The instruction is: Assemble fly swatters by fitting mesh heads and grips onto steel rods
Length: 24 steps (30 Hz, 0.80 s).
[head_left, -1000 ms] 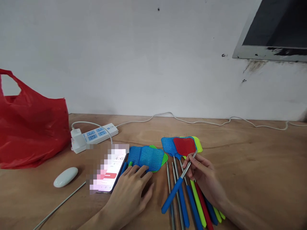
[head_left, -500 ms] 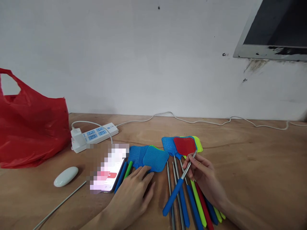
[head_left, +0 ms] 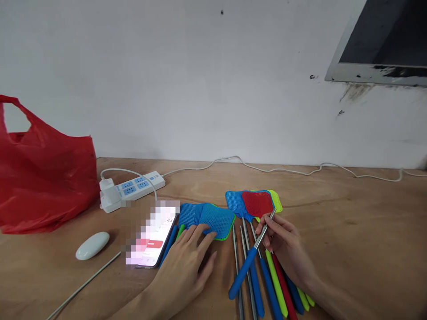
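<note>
My right hand (head_left: 283, 246) pinches the metal rod of a blue-handled fly swatter (head_left: 248, 264), tilted above a row of swatter handles in blue, green and red (head_left: 273, 284). That row's heads, blue, red (head_left: 256, 203) and yellow-green, lie fanned at the far end. My left hand (head_left: 187, 266) lies flat, its fingers spread on a second small pile of blue swatter heads (head_left: 208, 218) with a green one underneath. A phone (head_left: 151, 238) with a lit screen lies just left of that hand.
A red plastic bag (head_left: 43, 173) stands at the left. A white power strip (head_left: 131, 189) with a plug and cable runs along the wall. A white mouse (head_left: 92, 245) and a thin metal rod (head_left: 83, 284) lie on the wooden table (head_left: 350, 222).
My left hand has slid the blue swatter heads slightly, showing the green edge again, and its fingers reach further onto them. The right hand has hardly moved.
</note>
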Each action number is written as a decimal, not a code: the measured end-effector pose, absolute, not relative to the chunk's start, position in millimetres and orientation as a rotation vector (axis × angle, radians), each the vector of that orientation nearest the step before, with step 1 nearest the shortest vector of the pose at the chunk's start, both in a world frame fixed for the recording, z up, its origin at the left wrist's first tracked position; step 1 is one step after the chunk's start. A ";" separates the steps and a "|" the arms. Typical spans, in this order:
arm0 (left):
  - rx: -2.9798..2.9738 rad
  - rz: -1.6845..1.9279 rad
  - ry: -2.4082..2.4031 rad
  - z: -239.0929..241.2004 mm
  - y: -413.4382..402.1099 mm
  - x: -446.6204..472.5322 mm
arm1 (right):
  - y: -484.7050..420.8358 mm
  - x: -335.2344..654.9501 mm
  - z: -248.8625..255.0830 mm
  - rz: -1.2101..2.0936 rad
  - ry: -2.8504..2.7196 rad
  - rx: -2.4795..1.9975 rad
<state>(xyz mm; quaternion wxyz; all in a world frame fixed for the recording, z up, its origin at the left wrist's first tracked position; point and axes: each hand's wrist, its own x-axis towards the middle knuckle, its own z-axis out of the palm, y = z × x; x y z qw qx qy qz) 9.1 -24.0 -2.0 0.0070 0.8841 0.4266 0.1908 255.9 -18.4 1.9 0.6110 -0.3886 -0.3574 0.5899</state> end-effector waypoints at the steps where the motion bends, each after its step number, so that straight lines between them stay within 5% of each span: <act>1: 2.783 0.587 1.347 -2.5 -22.7 8.0 | -18.4 255.9 1.8 1.362 -0.823 -0.897; 24: 2.873 0.202 1.207 0.3 -18.6 10.0 | -19.2 252.7 5.8 1.359 -0.832 -0.912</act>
